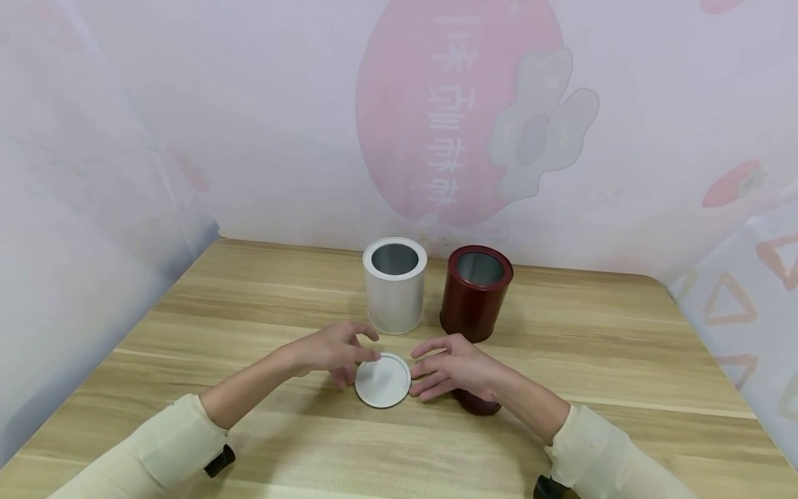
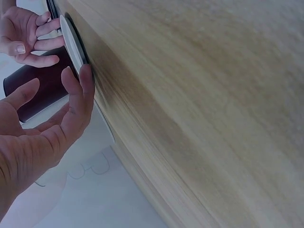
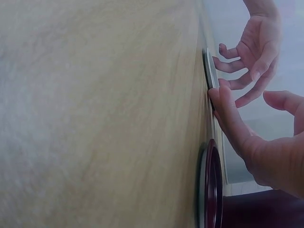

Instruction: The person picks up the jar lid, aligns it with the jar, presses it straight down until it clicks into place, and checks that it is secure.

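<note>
Flanking a flat round white metal lid on the wooden bench, the left hand and right hand touch its rim with loosely spread fingers, gripping nothing. A dark red lid lies under the right wrist; behind stand an open white tin and an open dark red tin.

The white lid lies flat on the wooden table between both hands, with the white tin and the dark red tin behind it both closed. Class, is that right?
Not quite. In the head view the white tin and dark red tin stand open, without lids. The white lid does lie flat on the wooden table between the left hand and right hand.
</note>
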